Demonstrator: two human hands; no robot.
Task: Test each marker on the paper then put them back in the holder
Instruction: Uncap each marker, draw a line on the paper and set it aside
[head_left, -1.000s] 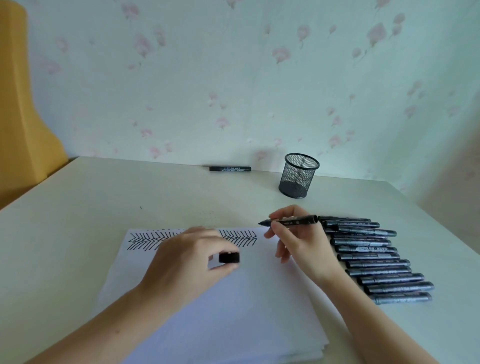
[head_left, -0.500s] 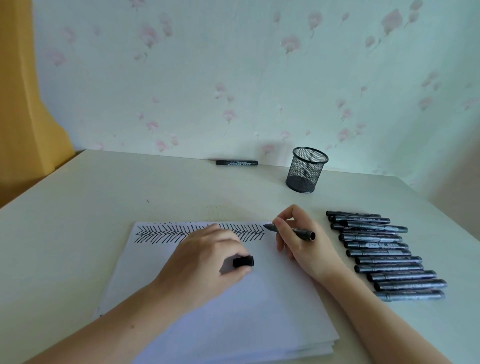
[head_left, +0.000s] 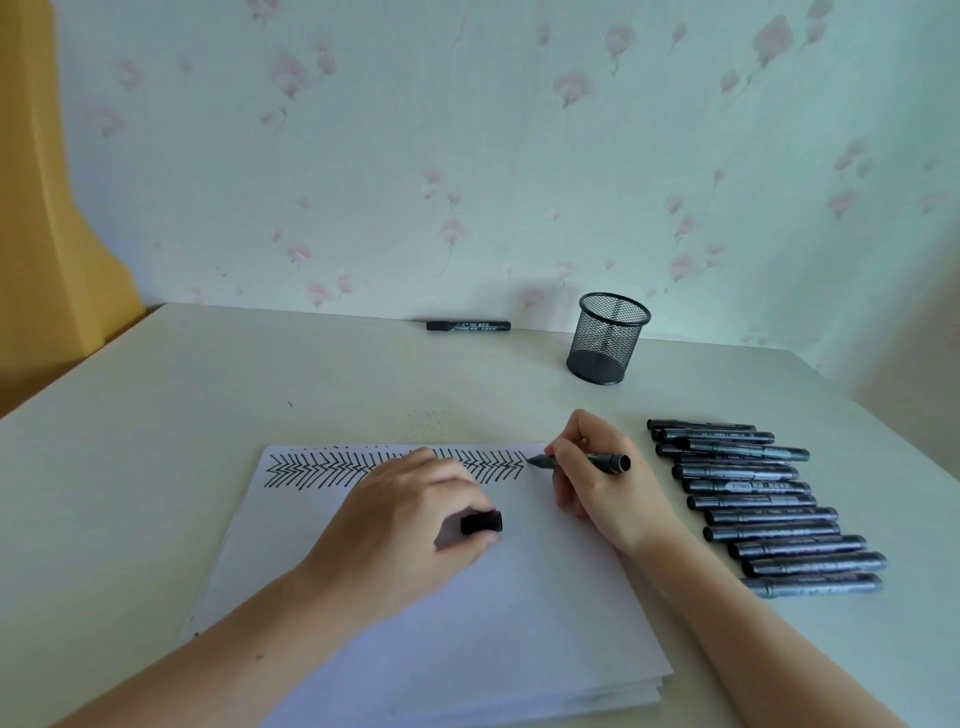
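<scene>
Two hands of mine are over the paper stack (head_left: 467, 597), my landmark here. Nearest me, my left hand (head_left: 410, 525) rests on the sheet and pinches the black cap (head_left: 482, 521) between thumb and finger. Farther up, by the stack's far right corner, my right hand (head_left: 597, 483) grips the uncapped marker (head_left: 582, 461) in a writing hold. Its long axis runs nearly level across the view, tip pointing left at the end of the row of herringbone strokes (head_left: 395, 465) along the stack's far edge, butt end pointing right. I cannot tell whether the tip touches the sheet.

I judge the marker light and stiff, its smooth barrel a little slippery, so holding close behind the tip suits steady strokes; the soft nib should not be pressed hard.

Right of the stack lies a row of capped markers (head_left: 763, 509), side by side. Beyond the stack stands the mesh pen holder (head_left: 608, 340), upright, and left of it one lone marker (head_left: 467, 326) lies by the wall.
</scene>
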